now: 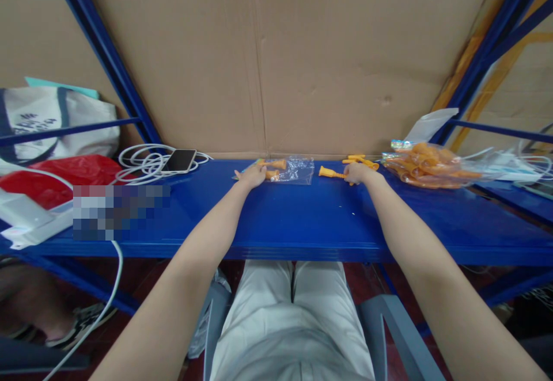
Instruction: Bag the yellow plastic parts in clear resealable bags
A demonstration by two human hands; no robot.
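Observation:
My left hand (251, 175) rests on the blue shelf (276, 220) at the left edge of a clear plastic bag (298, 169). Its fingers touch small orange plastic pieces (275, 165) at the bag's mouth; I cannot make out whether they grip one. My right hand (356, 172) lies further right, closed over an orange plastic piece (330, 172) whose flared end sticks out to its left. More orange pieces (362, 159) lie just behind that hand.
A full bag of orange pieces (427, 165) sits at the right with white cables (518, 165) beyond. At the left are a phone (178, 160) on coiled white cable, a red bag (64, 172) and a tote bag (47, 119). Cardboard (276, 58) backs the shelf.

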